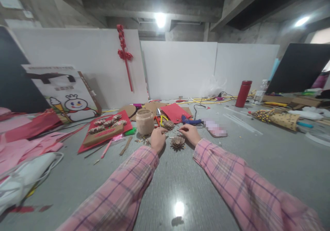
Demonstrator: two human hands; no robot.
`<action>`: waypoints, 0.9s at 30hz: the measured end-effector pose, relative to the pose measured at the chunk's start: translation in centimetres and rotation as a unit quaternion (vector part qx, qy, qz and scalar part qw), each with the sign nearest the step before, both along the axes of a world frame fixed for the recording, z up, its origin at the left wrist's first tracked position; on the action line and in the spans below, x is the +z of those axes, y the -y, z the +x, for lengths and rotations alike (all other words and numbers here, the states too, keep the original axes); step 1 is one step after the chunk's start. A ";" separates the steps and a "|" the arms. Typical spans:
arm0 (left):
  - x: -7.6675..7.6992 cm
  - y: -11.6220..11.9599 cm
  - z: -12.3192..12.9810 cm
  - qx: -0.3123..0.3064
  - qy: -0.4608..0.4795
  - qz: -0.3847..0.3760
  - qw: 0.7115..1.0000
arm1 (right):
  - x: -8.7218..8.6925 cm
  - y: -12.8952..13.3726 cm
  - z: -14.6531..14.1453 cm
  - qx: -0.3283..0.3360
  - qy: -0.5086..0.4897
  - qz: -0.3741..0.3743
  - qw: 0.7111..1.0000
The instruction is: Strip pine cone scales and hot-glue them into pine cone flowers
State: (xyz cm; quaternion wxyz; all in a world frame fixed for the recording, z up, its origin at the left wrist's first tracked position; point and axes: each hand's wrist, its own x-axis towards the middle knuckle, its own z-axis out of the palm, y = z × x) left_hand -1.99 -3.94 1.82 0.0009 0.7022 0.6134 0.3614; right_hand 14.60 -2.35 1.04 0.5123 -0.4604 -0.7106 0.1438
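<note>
My left hand [158, 140] rests by the tan jar [144, 123], its fingers curled together; whatever they may hold is too small to tell. Across from it, my right hand [191, 134] is closed in a pinch, with the fingertips on something I cannot make out. Between and just below the hands sits a brown flower made of layered, pinecone-like scales [177, 142]. A second such flower [169, 125] lies behind, near my left fingertips. Beyond my right hand lies a blue glue gun [191, 120]. Small loose bits surround the jar's foot.
Pliers [163, 120] and red paper [176, 112] lie behind the hands. At left, a red sheet [85, 145] carries several scale flowers and a brown block [103, 135]. A phone [215, 128], a red bottle [243, 94] and a wrapped bouquet [277, 118] lie or stand to the right.
</note>
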 end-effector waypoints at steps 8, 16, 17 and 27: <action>-0.2 -0.1 0.6 -0.072 -0.075 -0.034 0.994 | 0.0 -0.2 0.1 -0.004 0.051 -0.011 0.999; -0.5 -0.7 0.2 -0.100 -0.015 -0.052 0.993 | 0.0 0.0 0.2 -0.025 0.039 -0.020 0.999; -0.4 -0.7 0.2 -0.095 -0.003 -0.045 0.994 | 0.0 0.0 0.2 -0.028 0.029 -0.028 0.999; 0.0 -0.4 0.5 -0.119 0.079 0.010 0.990 | 0.0 -0.1 0.0 -0.007 0.096 0.082 0.992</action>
